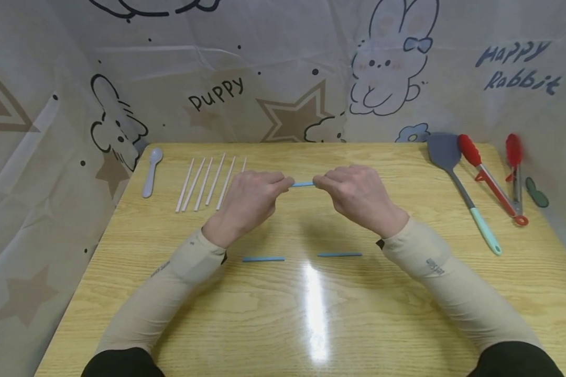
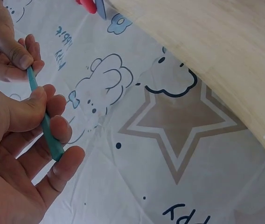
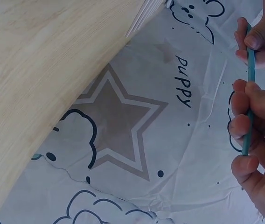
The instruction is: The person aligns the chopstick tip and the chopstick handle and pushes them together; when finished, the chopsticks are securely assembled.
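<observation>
Both hands hold one thin blue straw [image 1: 303,184] above the table, level from side to side in the head view. My left hand [image 1: 257,196] pinches its left part between thumb and fingers. The right hand [image 1: 358,196] pinches the right part the same way, leaving a short stretch bare between them. In the left wrist view, the straw [image 2: 53,144] runs along the left fingers to the ring or little fingertip. The right wrist view shows the straw [image 3: 251,72] passing through both grips. Two short blue straws, one left [image 1: 263,259] and one right [image 1: 339,254], lie nearer the person.
Several whitish straws [image 1: 204,184] lie side by side at the left, partly behind the left hand. Beyond them is a pale spoon [image 1: 149,178]. At the right are a grey spatula [image 1: 443,149], red tongs [image 1: 494,186] and a dark green two-lobed object [image 1: 536,192]. Printed cloth walls enclose the table.
</observation>
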### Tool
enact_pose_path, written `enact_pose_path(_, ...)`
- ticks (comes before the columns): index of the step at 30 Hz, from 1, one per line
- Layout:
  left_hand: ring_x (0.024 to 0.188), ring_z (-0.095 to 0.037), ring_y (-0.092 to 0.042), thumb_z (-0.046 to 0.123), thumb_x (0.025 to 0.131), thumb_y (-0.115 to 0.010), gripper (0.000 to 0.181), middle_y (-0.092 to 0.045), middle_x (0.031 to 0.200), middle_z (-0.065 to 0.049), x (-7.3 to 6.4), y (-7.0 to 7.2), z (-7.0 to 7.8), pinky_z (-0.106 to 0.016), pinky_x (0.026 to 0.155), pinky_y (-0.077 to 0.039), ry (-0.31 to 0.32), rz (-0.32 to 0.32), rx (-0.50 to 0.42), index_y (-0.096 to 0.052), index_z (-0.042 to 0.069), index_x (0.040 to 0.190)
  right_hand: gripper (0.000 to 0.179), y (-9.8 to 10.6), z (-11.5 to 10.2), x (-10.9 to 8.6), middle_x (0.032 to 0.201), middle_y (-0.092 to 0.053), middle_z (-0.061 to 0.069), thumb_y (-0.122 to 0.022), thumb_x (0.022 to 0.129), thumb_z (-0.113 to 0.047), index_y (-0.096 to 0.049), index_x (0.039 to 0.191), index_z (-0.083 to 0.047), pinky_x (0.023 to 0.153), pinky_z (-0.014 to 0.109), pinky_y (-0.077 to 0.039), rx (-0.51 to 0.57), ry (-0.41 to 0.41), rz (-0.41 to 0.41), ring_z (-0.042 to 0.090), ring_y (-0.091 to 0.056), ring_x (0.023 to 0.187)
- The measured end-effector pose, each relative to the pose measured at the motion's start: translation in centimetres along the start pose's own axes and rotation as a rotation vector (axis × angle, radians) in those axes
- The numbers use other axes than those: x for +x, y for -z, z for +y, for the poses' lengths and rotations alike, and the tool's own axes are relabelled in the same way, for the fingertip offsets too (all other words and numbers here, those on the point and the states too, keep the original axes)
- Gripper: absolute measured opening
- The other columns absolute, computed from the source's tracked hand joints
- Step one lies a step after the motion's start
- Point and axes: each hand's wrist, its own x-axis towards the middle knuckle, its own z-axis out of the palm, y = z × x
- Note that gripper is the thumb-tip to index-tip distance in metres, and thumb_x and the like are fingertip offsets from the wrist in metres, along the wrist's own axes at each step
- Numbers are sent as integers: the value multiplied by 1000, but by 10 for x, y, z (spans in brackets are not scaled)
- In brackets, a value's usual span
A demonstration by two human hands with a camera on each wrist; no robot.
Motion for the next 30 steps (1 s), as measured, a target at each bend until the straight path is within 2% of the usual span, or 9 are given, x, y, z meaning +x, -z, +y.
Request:
enact_pose_path(5,45,-7,-26,-21,77,-56,36,-52,61,3,2,-1,0,-23,39,-27,-1,6,24,-72,6,95,11,-2,1,0,62,-61,4,-71,84,7,-75,92,0,38,26,-32,8,7,46,14,-43,42)
enact_pose_path(11,45,-7,-25,-21,76,-53,38,-49,60,4,2,-1,-1,-23,39,-27,-6,8,47,-72,6,94,7,-6,-1,1,57,-52,2,-73,85,5,-74,90,0,38,27,-29,15,4,75,12,-33,42)
enact_pose_path(15,45,-7,-24,-22,74,-51,39,-47,59,4,1,-3,-1,-23,39,-26,-13,11,57,-72,6,92,7,-9,-1,1,57,-51,1,-73,86,4,-73,90,-1,38,27,-29,17,7,73,12,-34,42)
enact_pose_path(18,46,-7,-26,-18,79,-57,32,-52,63,2,1,-4,-1,-23,39,-26,3,-12,51,-72,6,94,10,-9,1,1,64,-62,4,-72,85,6,-74,91,-2,40,27,-33,-14,6,51,16,-50,46)
enact_pose_path(21,46,-9,-30,-8,87,-66,19,-60,72,-1,3,-3,0,-23,38,-29,42,-61,44,-72,7,99,13,-6,4,1,76,-70,5,-73,85,5,-75,94,-3,43,27,-36,-47,-8,15,19,-61,56)
enact_pose_path(23,47,-9,-35,3,91,-70,11,-62,76,-2,4,-2,1,-23,39,-31,68,-93,63,-73,8,100,13,-5,6,1,77,-70,4,-73,86,3,-75,95,-5,43,27,-36,-55,-26,-8,19,-60,57)
enact_pose_path(26,48,-11,-43,9,91,-72,6,-64,79,-3,7,0,4,-23,39,-35,89,-114,84,-75,9,97,14,-6,6,2,79,-70,3,-73,86,3,-75,97,-6,41,26,-35,-54,-34,-35,17,-56,55)
enact_pose_path(30,54,-13,-53,14,93,-71,8,-63,80,-3,8,-1,7,-24,42,-41,90,-110,66,-75,7,90,18,-8,5,4,85,-72,1,-72,85,5,-75,98,-8,42,27,-39,-60,-22,-47,17,-56,57)
